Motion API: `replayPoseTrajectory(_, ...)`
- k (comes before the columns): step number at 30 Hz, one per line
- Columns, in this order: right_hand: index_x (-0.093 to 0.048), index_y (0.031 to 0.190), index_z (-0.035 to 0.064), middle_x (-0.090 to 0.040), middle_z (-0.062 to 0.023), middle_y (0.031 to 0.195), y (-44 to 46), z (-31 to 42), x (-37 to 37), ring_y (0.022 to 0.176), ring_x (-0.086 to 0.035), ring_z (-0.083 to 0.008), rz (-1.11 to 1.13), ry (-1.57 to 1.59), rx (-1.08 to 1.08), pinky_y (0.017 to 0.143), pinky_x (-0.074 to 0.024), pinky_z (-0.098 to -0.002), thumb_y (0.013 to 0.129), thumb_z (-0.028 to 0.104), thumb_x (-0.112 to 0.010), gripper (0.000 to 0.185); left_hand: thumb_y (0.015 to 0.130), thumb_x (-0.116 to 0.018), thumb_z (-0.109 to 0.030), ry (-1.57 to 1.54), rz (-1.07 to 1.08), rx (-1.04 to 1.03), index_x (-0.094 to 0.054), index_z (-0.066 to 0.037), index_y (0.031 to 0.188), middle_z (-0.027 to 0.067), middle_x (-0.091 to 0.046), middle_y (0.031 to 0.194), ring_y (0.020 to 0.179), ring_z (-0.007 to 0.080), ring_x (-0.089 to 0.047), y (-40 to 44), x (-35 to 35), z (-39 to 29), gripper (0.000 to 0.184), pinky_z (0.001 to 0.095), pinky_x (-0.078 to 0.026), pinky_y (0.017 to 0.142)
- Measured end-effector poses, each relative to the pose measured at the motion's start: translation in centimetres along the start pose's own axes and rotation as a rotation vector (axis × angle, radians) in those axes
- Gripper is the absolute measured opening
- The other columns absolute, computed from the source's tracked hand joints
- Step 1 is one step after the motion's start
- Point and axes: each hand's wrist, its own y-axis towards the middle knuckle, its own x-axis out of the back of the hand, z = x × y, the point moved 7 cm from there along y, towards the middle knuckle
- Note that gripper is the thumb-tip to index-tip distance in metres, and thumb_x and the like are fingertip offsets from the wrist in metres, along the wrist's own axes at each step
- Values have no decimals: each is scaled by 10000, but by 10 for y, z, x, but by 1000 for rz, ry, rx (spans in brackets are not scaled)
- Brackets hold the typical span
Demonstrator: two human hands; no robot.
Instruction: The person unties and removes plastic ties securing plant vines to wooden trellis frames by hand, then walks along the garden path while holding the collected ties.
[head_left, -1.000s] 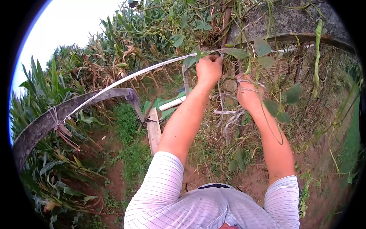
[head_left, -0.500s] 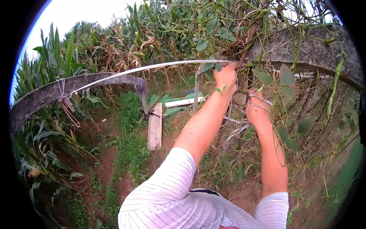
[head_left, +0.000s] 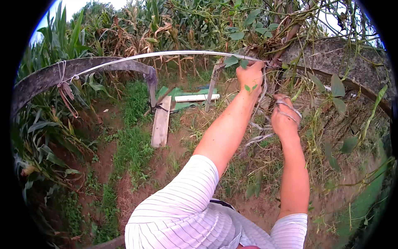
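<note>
An outdoor farm plot — tall corn (head_left: 124,37), bare soil (head_left: 104,151) and climbing vines (head_left: 338,86), probably beans — beneath a strip of pale sky (head_left: 114,3).

Fibrous twine (head_left: 296,110) on my right grip (head_left: 285,122); smooth, plastic-like white strip (head_left: 178,53); rough, stone-like beam (head_left: 331,58), upper right; matt wooden plank (head_left: 161,126).

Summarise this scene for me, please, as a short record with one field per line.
Setting: outdoors, tall green-and-brown corn plants behind
Left hand: bare, raised against a long, narrow white strip; grip partly hidden
Right hand: bare, lower, closed, thin grey cord looped around it
Strip: arches from the curved grey beam to the left hand
Nearby: flat rectangular wooden board; straight white tube over green sheeting
</note>
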Motion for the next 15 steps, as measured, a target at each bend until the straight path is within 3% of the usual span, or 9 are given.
replayPoseTrajectory(3, -635, 1096, 85, -655, -88, 1113, -2, -2, -1, 1040, -632, -245, -60, 44, 24, 900, -506, -303, 826, 40, -570, 282, 683, -738, 33, 239, 118, 9, -658, 2, 757, 62, -656, 727, 606, 169, -604, 12, -1, -17, 113, 338, -488, 558)
replayPoseTrajectory(4, -633, 1096, 81, -655, -92, 1108, -2, -2, -1, 1039, -633, -246, -61, 30, 28, 903, -505, -305, 823, 40, -571, 283, 694, -796, -130, 442, 186, -88, -666, 27, 761, 102, -674, 739, 624, 187, -627, 14, -4, -25, 215, 347, -510, 591)
replayPoseTrajectory(5, -631, 1097, 77, -656, -96, 1103, -2, -3, -2, 1037, -633, -246, -64, 14, 33, 906, -504, -307, 820, 40, -572, 285, 694, -796, -130, 441, 188, -89, -666, 27, 761, 102, -674, 739, 624, 187, -627, 18, -1, -29, 215, 347, -510, 591)
replayPoseTrajectory(7, -629, 1098, 79, -655, -95, 1104, -5, -26, -24, 1038, -632, -246, 1, 42, 19, 905, -505, -310, 822, 43, -572, 284, 682, -823, -348, 1100, 293, -95, -676, 53, 788, 140, -686, 755, 652, 195, -644, 8, -12, -55, 440, 359, -528, 636)
replayPoseTrajectory(8, -628, 1098, 80, -654, -94, 1105, -8, -36, -35, 1038, -632, -246, 34, 58, 13, 904, -505, -311, 823, 45, -572, 283, 669, -805, -498, 1223, 353, -177, -677, 72, 820, 167, -690, 775, 677, 211, -660, 11, -17, -55, 603, 381, -543, 681)
replayPoseTrajectory(12, -628, 1092, 91, -653, -78, 1107, -7, -41, -43, 1026, -635, -251, 103, 27, -89, 872, -520, -326, 831, 54, -574, 269, 695, -818, -417, 1316, 405, -14, -691, 53, 843, 129, -707, 805, 705, 198, -666, 1, -17, -62, 509, 373, -541, 658)
replayPoseTrajectory(14, -631, 1078, 94, -652, -68, 1109, -7, -54, -49, 1010, -638, -256, 79, 395, -219, 846, -530, -338, 841, 59, -567, 248, 712, -740, -118, 677, 313, 12, -681, -9, 742, 66, -659, 698, 541, 171, -590, 7, -1, -47, 128, 346, -461, 499)
replayPoseTrajectory(15, -633, 1073, 95, -652, -65, 1110, -2, -54, -46, 1005, -639, -258, 59, 517, -261, 837, -533, -342, 845, 60, -564, 241, 712, -740, -118, 677, 326, 2, -681, -9, 742, 66, -659, 698, 541, 171, -590, 6, -2, -46, 128, 346, -461, 499)
